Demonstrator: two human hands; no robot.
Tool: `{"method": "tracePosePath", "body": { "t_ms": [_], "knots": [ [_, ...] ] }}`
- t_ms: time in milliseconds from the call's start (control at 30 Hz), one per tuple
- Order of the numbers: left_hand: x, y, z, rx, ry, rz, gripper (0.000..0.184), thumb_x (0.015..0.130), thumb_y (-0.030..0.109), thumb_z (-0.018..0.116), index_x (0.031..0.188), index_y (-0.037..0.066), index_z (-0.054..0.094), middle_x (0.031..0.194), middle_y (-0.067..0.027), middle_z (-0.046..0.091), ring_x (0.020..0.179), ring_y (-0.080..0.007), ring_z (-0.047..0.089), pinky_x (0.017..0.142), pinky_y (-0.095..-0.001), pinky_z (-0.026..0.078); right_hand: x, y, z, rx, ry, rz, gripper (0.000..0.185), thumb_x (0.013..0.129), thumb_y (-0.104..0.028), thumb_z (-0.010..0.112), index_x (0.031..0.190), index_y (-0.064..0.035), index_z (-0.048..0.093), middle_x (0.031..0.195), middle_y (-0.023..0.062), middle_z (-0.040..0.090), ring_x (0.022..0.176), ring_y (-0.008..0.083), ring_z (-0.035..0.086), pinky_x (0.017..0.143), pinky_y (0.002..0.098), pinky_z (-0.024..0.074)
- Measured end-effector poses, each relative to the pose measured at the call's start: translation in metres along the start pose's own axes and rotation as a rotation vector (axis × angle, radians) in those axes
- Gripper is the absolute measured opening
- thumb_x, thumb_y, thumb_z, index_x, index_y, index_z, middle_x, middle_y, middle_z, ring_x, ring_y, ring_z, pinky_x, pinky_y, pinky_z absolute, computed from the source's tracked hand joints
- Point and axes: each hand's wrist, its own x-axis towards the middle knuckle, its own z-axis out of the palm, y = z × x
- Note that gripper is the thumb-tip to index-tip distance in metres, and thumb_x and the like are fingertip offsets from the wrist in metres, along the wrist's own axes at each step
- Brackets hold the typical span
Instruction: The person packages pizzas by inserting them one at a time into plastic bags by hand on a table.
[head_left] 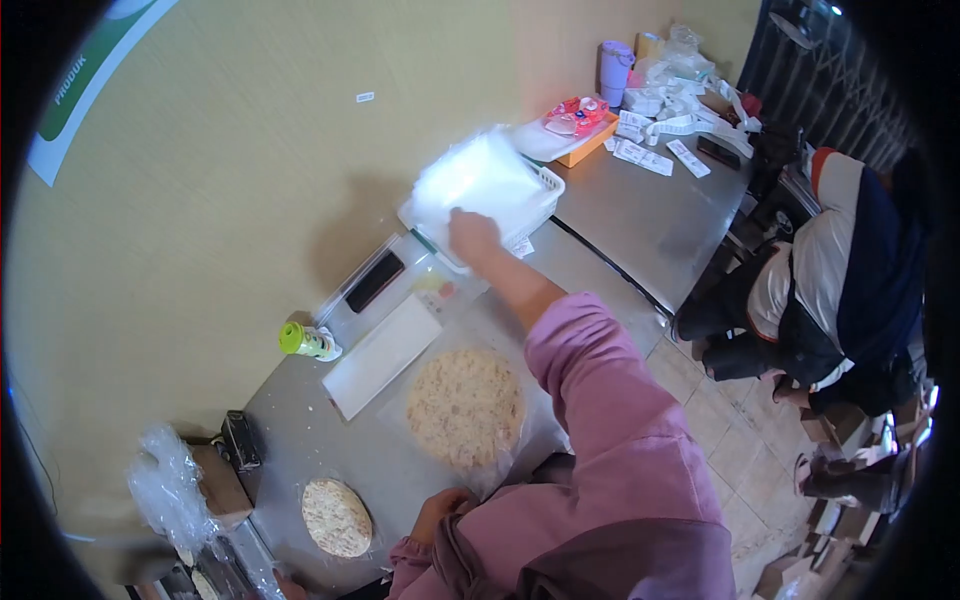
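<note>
My right hand (pixel 474 240) reaches across to a stack of clear plastic sheets or bags (pixel 480 180) in a white basket (pixel 549 190). Its fingers are pinched at the front edge of the stack. Low in front of my body, my left hand (pixel 443 512) rests by the table edge, partly hidden, and its grip does not show. Between my arms lies a large round, flat, crumbly slab (pixel 466 408) on clear plastic. A smaller round slab (pixel 337 518) of the same look lies to the left.
A white rectangular board (pixel 383 356), a phone (pixel 375 281) on a clear container and a green-lidded tub (pixel 309 341) line the wall side. Left stand a black box (pixel 241 440) and bundled plastic (pixel 168 485). Right, a second table (pixel 640 215) holds papers; a person (pixel 830 270) bends beyond.
</note>
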Motion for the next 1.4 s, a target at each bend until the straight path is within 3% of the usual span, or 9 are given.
{"method": "tracePosePath", "body": {
  "t_ms": [267,400,467,500,600,733,800,1000,1400],
  "knots": [
    [-0.034,-0.01,-0.015,-0.841,0.777,0.247,0.048,0.075,0.007,0.06,0.119,0.004,0.043,0.099,-0.0079,0.055,0.08,-0.016,0.055,0.074,-0.0279,0.048,-0.176,-0.121,-0.095,0.063,-0.621,-0.879,0.015,0.075,-0.011,0.049,0.083,-0.0023,0.058,0.082,0.017,0.061,0.079,0.0333,0.059,0.069,0.0438,0.0454],
    [-0.065,-0.007,-0.021,-1.132,0.795,0.483,0.046,0.077,0.011,0.057,0.12,0.005,0.043,0.102,-0.012,0.053,0.086,-0.0151,0.052,0.072,-0.0285,0.048,-0.241,-0.15,-0.13,0.387,-1.109,-1.25,0.018,0.079,-0.018,0.055,0.08,0.0004,0.055,0.072,0.0142,0.058,0.069,0.0296,0.055,0.063,0.0401,0.0413],
    [-0.089,0.028,-0.019,-1.233,0.572,0.225,0.054,0.082,0.007,0.048,0.131,0.008,0.027,0.125,-0.0143,0.041,0.109,-0.0259,0.048,0.092,-0.0393,0.041,-0.254,-0.156,-0.14,0.434,-1.191,-1.267,0.02,0.08,-0.019,0.055,0.08,0.001,0.054,0.07,0.0133,0.057,0.068,0.0276,0.055,0.062,0.0389,0.0408],
    [-0.082,-0.066,-0.03,-1.08,0.277,0.357,0.039,0.085,0.012,0.045,0.122,0.003,0.04,0.118,-0.0133,0.049,0.109,-0.0265,0.048,0.092,-0.0388,0.04,-0.258,-0.158,-0.144,0.488,-1.276,-1.279,0.021,0.082,-0.02,0.055,0.079,0.0016,0.053,0.069,0.0125,0.055,0.068,0.0255,0.055,0.062,0.0378,0.0403],
    [-0.117,0.0,-0.022,-0.25,0.493,0.198,0.03,0.083,0.013,0.05,0.109,-0.002,0.05,0.106,-0.0146,0.055,0.102,-0.0262,0.053,0.091,-0.0375,0.041,-0.259,-0.153,-0.14,0.471,-1.247,-1.161,0.02,0.086,-0.019,0.051,0.081,0.0008,0.053,0.073,0.0098,0.058,0.073,0.0201,0.058,0.063,0.0346,0.0446],
    [-0.125,-0.052,-0.011,-0.91,0.467,0.879,0.021,0.083,0.014,0.053,0.095,-0.004,0.056,0.098,-0.0149,0.058,0.093,-0.0249,0.056,0.086,-0.0355,0.044,-0.263,-0.134,-0.149,0.754,-1.385,-0.684,0.017,0.088,-0.017,0.049,0.085,-0.0005,0.053,0.083,0.0087,0.061,0.081,0.0177,0.061,0.067,0.0316,0.049],
    [-0.153,-0.032,-0.011,-1.022,0.76,0.475,0.014,0.083,0.011,0.054,0.084,-0.002,0.058,0.09,-0.0136,0.06,0.084,-0.0235,0.059,0.081,-0.0343,0.045,-0.263,-0.122,-0.135,0.992,-1.287,-0.439,0.016,0.089,-0.016,0.047,0.088,-0.0024,0.054,0.09,0.0079,0.062,0.087,0.0187,0.061,0.07,0.0323,0.0514],
    [-0.194,-0.028,-0.021,-0.489,1.025,0.208,0.014,0.081,0.013,0.059,0.074,0.0,0.059,0.067,-0.0023,0.059,0.062,-0.0091,0.051,0.059,-0.0231,0.041,-0.277,-0.114,-0.078,0.958,-0.55,-0.297,0.018,0.084,-0.011,0.052,0.102,-0.0051,0.055,0.096,0.0025,0.059,0.085,0.0117,0.054,0.076,0.0299,0.045],
    [-0.231,-0.051,0.024,-0.03,0.995,0.037,0.027,0.069,0.022,0.073,0.066,0.0,0.056,0.054,-0.0127,0.052,0.045,-0.0206,0.046,0.046,-0.0301,0.039,-0.401,-0.225,-0.05,0.531,-0.677,-1.288,0.021,0.081,-0.019,0.059,0.096,-0.0051,0.062,0.129,0.0181,0.04,0.122,0.0397,0.032,0.099,0.0434,0.0283]
  ]
}}
